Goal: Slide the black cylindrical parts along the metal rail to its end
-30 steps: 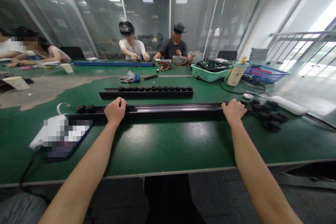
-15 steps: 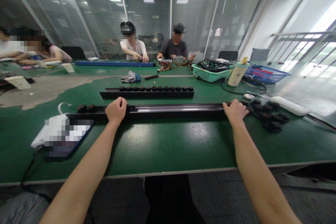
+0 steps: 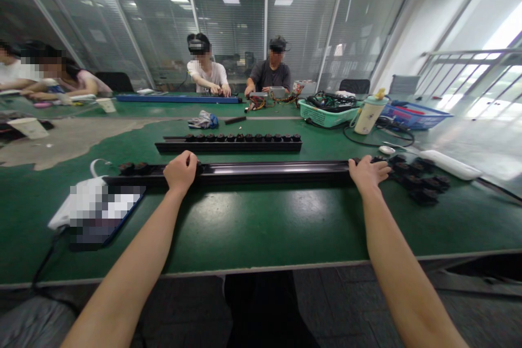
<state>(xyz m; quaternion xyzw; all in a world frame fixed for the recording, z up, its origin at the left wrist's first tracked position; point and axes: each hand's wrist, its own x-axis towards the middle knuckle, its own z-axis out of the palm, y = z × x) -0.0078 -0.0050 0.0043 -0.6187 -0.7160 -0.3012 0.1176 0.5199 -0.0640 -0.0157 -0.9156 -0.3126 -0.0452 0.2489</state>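
Observation:
A long black metal rail (image 3: 273, 169) with a shiny top lies across the green table in front of me. Its left part carries black knob-like pieces (image 3: 141, 168). My left hand (image 3: 180, 172) is closed over the rail left of its middle, and a dark piece shows just beside the fingers. At the rail's right end rests my right hand (image 3: 369, 174), its fingers spread and the thumb by the rail's tip. Several loose black pieces (image 3: 426, 182) lie in a heap to its right. What is under each palm is hidden.
Beyond the rail lies a shorter black rail (image 3: 228, 147) bearing a row of similar pieces. A phone (image 3: 122, 207) and white device are at left. Farther back are a green basket (image 3: 328, 117), a bottle (image 3: 370, 114), a blue basket (image 3: 424, 119) and two seated co-workers.
My right hand has shifted slightly right and its fingers have spread out from a curled grip. My left hand and the rail stay where they were.

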